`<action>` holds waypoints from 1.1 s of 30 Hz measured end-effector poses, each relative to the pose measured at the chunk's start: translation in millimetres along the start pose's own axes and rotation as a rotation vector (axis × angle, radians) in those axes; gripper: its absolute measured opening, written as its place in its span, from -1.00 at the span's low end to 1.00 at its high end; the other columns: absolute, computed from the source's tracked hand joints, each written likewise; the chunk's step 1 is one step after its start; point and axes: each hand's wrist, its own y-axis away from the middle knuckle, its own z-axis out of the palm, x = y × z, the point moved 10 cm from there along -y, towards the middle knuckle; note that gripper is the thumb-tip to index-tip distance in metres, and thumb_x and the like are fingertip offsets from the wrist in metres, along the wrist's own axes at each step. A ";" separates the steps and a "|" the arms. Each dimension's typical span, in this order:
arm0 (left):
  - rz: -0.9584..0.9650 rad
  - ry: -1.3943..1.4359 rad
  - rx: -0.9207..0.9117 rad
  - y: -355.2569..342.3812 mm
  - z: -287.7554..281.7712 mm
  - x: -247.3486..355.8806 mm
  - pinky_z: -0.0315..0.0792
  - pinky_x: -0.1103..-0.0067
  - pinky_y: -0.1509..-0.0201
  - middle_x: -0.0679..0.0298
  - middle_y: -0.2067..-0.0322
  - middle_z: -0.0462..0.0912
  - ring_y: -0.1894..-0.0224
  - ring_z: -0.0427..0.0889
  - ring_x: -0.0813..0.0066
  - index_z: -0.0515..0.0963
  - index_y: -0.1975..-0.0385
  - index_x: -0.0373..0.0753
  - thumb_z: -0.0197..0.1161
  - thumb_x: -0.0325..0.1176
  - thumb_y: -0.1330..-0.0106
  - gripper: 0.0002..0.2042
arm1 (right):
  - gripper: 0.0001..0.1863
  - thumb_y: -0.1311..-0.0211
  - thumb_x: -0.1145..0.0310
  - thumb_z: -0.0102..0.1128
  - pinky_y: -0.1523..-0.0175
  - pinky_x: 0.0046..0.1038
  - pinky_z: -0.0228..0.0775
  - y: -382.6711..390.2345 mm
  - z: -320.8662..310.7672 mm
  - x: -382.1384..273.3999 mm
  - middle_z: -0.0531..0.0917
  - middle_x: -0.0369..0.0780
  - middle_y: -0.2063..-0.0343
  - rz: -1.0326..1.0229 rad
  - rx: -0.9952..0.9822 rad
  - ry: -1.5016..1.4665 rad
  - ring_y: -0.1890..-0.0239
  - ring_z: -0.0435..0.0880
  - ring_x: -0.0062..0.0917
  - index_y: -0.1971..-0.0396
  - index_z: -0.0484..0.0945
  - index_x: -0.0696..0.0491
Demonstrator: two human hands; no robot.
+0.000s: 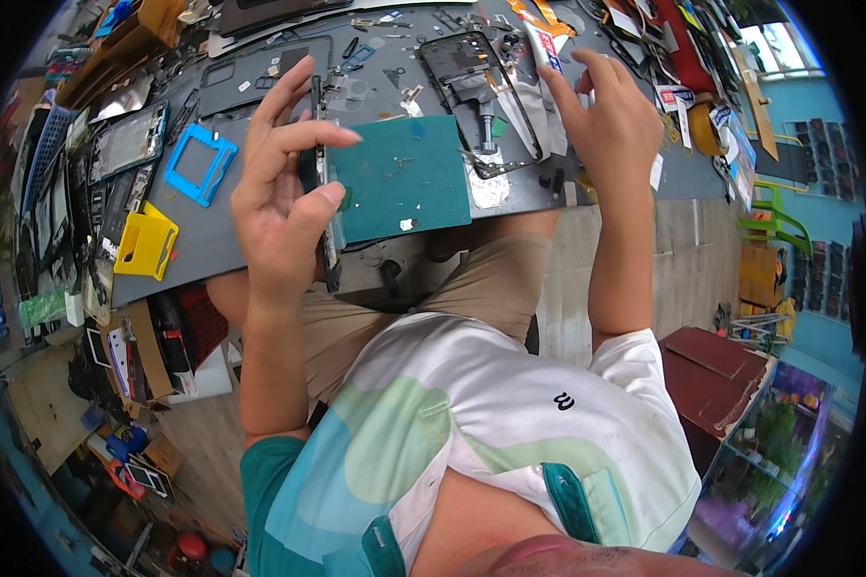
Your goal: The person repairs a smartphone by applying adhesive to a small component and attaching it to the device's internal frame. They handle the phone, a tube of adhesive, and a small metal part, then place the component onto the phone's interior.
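In my left hand is a thin dark panel, seen almost edge-on, upright at the left side of a green mat. The thumb and index finger reach round its edge; its faces are mostly hidden. My right hand, at the back right of the desk, has its fingers closed at the lower end of a white tube with red and blue print. Between the hands, beyond the mat, lies a black phone frame with a grey cylindrical piece over it.
A blue plastic frame, a yellow holder and an opened device lie at left. Small loose parts scatter across the back. A tape roll sits at right. The desk's front edge runs above my lap.
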 end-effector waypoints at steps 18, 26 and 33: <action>-0.081 0.094 0.159 13.7 -8.7 -6.6 0.10 0.12 -0.71 -0.13 -0.55 0.30 -0.64 0.27 0.06 0.24 -0.48 -0.29 0.37 -0.51 -0.15 -0.20 | -0.80 -0.21 0.51 0.55 0.29 -0.36 0.60 67.3 -8.6 -79.1 0.74 -0.26 0.17 -0.265 -0.132 -0.537 0.31 0.75 -0.39 0.17 0.79 0.05; -0.056 0.075 0.146 14.7 -9.6 -7.4 0.12 0.13 -0.70 -0.15 -0.51 0.33 -0.63 0.28 0.07 0.29 -0.44 -0.30 0.40 -0.48 -0.19 -0.25 | -0.62 -0.13 0.62 0.55 0.24 -0.35 0.64 85.4 -24.4 -86.7 0.79 -0.19 0.19 -0.443 -0.033 -0.675 0.29 0.79 -0.34 0.01 0.79 0.12; -0.075 0.083 0.158 15.5 -10.5 -8.3 0.13 0.15 -0.71 -0.17 -0.50 0.34 -0.62 0.30 0.07 0.32 -0.42 -0.32 0.41 -0.45 -0.19 -0.27 | -0.55 -0.10 0.70 0.53 0.23 -0.38 0.65 93.8 -20.4 -87.1 0.78 -0.16 0.20 -0.431 -0.046 -0.714 0.29 0.79 -0.36 -0.05 0.81 0.13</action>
